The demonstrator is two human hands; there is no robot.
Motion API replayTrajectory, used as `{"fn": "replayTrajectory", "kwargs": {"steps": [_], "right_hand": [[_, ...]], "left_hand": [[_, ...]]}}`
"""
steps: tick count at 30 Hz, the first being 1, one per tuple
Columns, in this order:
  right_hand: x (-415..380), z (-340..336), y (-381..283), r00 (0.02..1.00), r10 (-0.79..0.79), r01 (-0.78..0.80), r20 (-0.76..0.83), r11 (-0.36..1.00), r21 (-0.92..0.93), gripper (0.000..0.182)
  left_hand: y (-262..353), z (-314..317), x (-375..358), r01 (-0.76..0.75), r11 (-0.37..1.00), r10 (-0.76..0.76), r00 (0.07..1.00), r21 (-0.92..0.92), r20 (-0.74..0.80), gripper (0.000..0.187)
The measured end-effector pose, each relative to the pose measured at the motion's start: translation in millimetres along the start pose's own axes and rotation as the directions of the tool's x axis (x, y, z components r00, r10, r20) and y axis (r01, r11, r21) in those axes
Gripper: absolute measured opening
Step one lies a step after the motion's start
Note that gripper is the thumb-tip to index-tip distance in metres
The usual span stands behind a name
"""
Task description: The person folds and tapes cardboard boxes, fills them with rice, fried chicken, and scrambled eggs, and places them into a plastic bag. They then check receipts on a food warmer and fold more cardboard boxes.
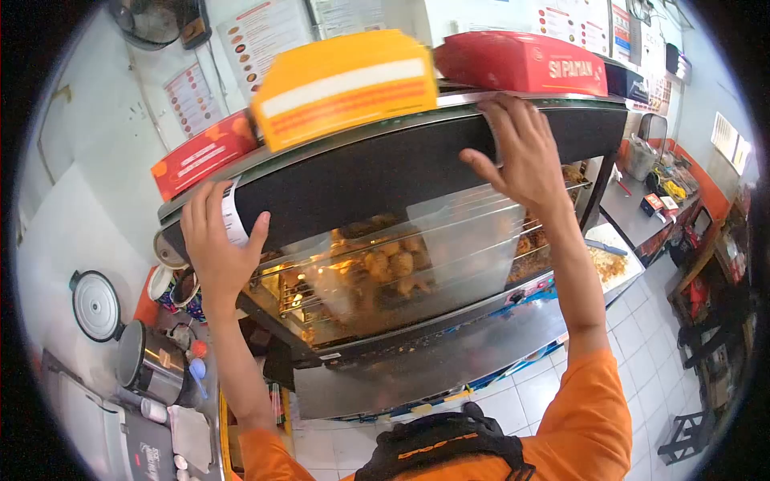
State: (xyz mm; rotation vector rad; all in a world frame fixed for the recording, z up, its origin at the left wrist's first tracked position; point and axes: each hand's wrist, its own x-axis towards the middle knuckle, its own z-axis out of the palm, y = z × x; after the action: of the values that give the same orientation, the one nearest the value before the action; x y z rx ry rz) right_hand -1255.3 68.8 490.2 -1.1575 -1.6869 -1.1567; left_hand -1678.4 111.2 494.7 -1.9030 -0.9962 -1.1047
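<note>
A glass-fronted food warmer cabinet [361,188] with a black top panel stands before me, fried pieces of food [393,264] showing behind its glass. My left hand [215,244] lies against the left end of that panel, fingers at the top edge and thumb apart. A white printed paper slip [233,212] shows between thumb and fingers, partly hidden by the hand. My right hand [520,152] rests on the panel further right, fingertips on the upper rim and thumb spread out. Above, between the hands, is a yellow box [345,88] on the cabinet top.
A red box [521,64] and a smaller red box [204,154] also sit on top. At left, a counter holds a metal pot [152,362] and a blue spoon [198,370]. To the right are a knife [605,247] on a board, a side table [634,212] and a black stool [686,439].
</note>
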Motion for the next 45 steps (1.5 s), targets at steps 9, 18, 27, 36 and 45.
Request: {"fn": "replayTrajectory", "kwargs": {"steps": [9,18,27,36,45], "right_hand": [[-56,-27,153,0.994,0.081,-0.088,-0.074,0.992,-0.088,0.064],[-60,-33,106,0.932,0.101,-0.022,-0.348,0.974,0.225,0.024],[44,20,-103,0.785,0.435,-0.583,0.441,0.279,0.763,0.045],[-56,-8,-93,0.676,0.119,-0.723,0.728,-0.085,0.685,0.024],[-87,-27,-62,0.641,0.552,-0.744,0.534,0.278,0.607,0.032]], "left_hand": [[106,48,27,-0.028,1.000,0.028,0.998,-0.012,-0.054,0.072],[140,57,42,-0.075,0.972,0.062,0.996,-0.223,-0.064,0.074],[167,45,5,0.375,-0.106,-0.616,0.703,-0.921,0.357,0.037],[199,52,-29,0.498,-0.663,-0.037,0.724,-0.559,0.689,0.055],[250,83,-46,0.546,-0.631,-0.080,0.661,-0.551,0.746,0.027]]}}
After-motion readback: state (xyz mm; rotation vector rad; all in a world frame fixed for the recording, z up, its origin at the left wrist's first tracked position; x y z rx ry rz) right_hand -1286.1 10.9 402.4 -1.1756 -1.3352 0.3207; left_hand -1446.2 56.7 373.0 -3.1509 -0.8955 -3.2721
